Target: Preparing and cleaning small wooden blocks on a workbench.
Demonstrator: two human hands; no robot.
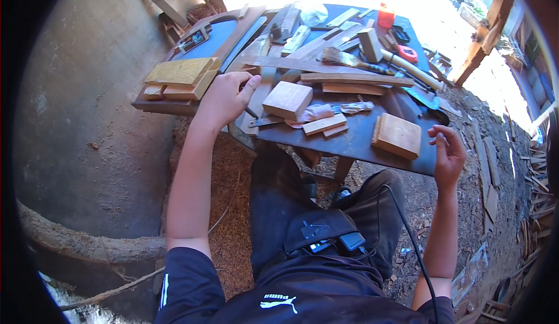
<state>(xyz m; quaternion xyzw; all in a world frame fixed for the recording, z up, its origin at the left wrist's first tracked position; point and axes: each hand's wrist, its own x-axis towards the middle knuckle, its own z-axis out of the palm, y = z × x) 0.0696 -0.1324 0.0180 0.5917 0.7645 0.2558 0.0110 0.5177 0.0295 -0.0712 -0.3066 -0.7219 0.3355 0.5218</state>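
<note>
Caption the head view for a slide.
Left hand and right hand flank wooden blocks and strips on a cluttered workbench.

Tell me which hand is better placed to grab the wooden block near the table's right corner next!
The right hand, probably: it is just beside that wooden block, while the left hand is farther off, near the paler block.

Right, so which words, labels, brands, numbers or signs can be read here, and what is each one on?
White lettering with a white emblem, on the dark short-sleeved cloth shirt: legible, but I don't copy brand wording.
Red plastic tape measure: any marking is too small to read.
Red plastic bottle: nothing readable in the glare.
Dark rectangular device at the waist: any marking is too small to read.
</note>
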